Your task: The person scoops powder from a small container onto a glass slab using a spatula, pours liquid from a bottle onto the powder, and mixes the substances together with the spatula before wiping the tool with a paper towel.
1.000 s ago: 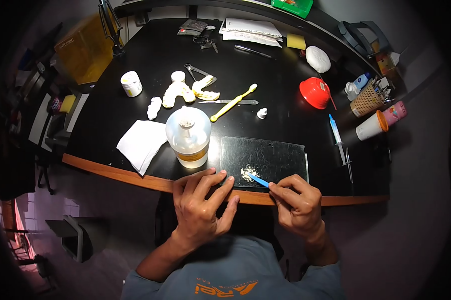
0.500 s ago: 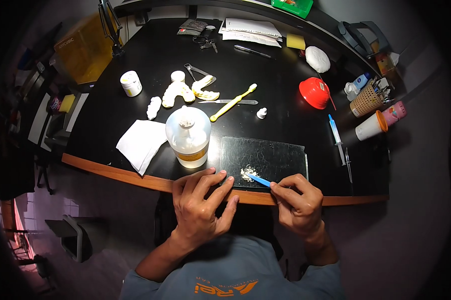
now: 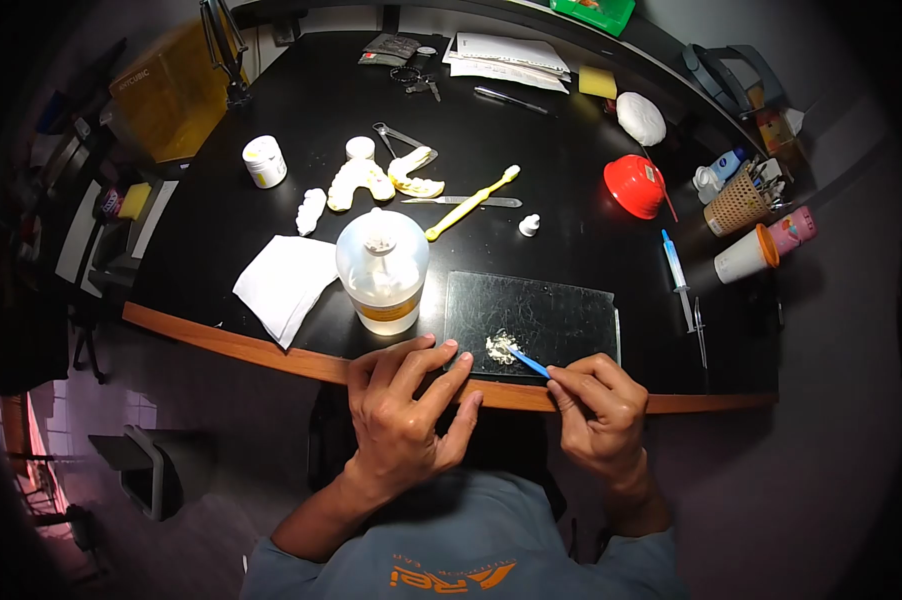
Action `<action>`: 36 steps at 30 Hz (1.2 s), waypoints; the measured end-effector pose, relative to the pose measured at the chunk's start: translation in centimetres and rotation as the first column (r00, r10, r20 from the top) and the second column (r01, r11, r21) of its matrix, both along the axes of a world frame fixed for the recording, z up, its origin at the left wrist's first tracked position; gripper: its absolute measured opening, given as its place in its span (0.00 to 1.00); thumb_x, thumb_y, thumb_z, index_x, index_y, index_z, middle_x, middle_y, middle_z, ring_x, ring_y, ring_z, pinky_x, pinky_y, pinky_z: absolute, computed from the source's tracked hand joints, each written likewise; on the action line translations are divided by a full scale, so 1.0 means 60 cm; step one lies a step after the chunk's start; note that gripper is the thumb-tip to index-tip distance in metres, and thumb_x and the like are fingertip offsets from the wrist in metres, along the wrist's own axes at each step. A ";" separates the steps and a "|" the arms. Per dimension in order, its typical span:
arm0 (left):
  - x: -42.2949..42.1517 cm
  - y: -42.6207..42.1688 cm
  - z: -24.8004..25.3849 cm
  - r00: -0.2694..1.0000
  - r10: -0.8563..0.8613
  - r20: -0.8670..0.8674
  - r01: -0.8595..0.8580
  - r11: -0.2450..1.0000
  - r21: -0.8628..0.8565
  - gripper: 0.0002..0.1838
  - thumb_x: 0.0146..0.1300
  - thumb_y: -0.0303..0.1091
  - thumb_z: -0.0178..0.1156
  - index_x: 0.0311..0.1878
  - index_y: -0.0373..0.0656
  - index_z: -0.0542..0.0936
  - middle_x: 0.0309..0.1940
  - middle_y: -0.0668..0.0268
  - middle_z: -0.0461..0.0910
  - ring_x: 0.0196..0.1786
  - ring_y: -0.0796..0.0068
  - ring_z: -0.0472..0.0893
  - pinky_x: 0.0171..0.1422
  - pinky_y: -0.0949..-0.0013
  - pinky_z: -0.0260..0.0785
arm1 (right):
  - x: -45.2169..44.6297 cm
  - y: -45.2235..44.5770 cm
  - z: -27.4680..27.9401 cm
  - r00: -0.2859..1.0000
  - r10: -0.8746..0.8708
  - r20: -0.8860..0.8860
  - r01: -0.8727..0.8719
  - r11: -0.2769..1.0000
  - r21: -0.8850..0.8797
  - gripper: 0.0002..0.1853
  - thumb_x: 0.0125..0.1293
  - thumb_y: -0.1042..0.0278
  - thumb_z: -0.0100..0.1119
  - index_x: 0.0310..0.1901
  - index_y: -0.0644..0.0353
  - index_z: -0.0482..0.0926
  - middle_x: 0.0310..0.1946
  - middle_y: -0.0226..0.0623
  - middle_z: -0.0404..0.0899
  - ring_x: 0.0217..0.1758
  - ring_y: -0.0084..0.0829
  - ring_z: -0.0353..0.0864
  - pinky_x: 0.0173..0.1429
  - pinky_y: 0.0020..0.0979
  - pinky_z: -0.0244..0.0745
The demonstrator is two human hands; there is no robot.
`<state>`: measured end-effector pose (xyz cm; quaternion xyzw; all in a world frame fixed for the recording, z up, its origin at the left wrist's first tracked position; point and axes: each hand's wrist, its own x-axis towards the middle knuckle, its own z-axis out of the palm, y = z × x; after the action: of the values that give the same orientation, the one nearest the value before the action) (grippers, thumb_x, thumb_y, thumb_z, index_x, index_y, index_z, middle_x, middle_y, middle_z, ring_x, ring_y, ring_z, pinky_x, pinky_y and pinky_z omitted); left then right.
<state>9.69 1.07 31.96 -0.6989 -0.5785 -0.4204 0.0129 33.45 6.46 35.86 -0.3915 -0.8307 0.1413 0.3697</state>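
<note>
Blue and slim, a spatula-like tool is pinched between the thumb and fingers of the right hand, just beyond the fingertips and slanting away to the left. Its far end meets a small heap of pale, crumbly material, which lies ahead and to the left of that hand, near the front edge of a dark, scratched slab. The left hand is open and relaxed, fingers spread over the wooden desk edge; its fingertips come close to the slab's near left corner, though whether they touch it I cannot tell. Just beyond them stands a translucent bottle, upright, with a folded white cloth beside it. Farther out, a yellow toothbrush lies across a scalpel, near two dental models. Well off to the right are a syringe and a red bowl.
</note>
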 end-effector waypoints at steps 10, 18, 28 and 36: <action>-0.001 -0.001 -0.002 1.000 -0.010 0.027 0.010 1.000 -0.016 0.18 0.63 0.41 0.78 0.54 0.45 0.95 0.55 0.66 0.92 0.63 0.61 0.88 0.73 0.54 0.66 | 0.006 0.008 0.020 0.989 0.014 0.147 -0.035 0.989 0.142 0.14 0.57 0.86 0.76 0.45 0.65 0.94 0.35 0.37 0.87 0.31 0.35 0.90 0.33 0.34 0.83; -0.002 -0.001 -0.001 1.000 -0.014 0.019 0.014 1.000 -0.006 0.18 0.63 0.40 0.78 0.54 0.45 0.95 0.55 0.65 0.92 0.62 0.60 0.89 0.73 0.54 0.67 | -0.003 0.001 -0.005 0.995 0.026 0.097 -0.039 0.990 0.137 0.15 0.56 0.86 0.76 0.47 0.65 0.94 0.36 0.37 0.87 0.31 0.35 0.90 0.33 0.35 0.84; -0.002 0.000 -0.001 1.000 -0.003 0.008 0.003 1.000 0.002 0.19 0.59 0.38 0.81 0.53 0.47 0.95 0.54 0.67 0.91 0.62 0.61 0.88 0.72 0.54 0.68 | -0.002 0.004 0.003 0.999 0.023 0.041 -0.025 0.998 0.052 0.11 0.61 0.86 0.77 0.46 0.68 0.93 0.35 0.39 0.86 0.31 0.36 0.90 0.34 0.34 0.85; -0.002 -0.001 -0.002 1.000 -0.013 0.014 0.013 1.000 -0.007 0.19 0.63 0.41 0.78 0.55 0.45 0.95 0.54 0.66 0.93 0.61 0.61 0.89 0.72 0.54 0.66 | -0.004 0.002 0.005 0.993 0.036 0.111 -0.048 0.993 0.107 0.13 0.59 0.86 0.77 0.45 0.66 0.94 0.34 0.38 0.86 0.32 0.36 0.90 0.33 0.34 0.83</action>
<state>9.56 1.02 31.86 -0.6998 -0.5754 -0.4233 0.0038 33.20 6.61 36.14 -0.3603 -0.8642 0.0819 0.3415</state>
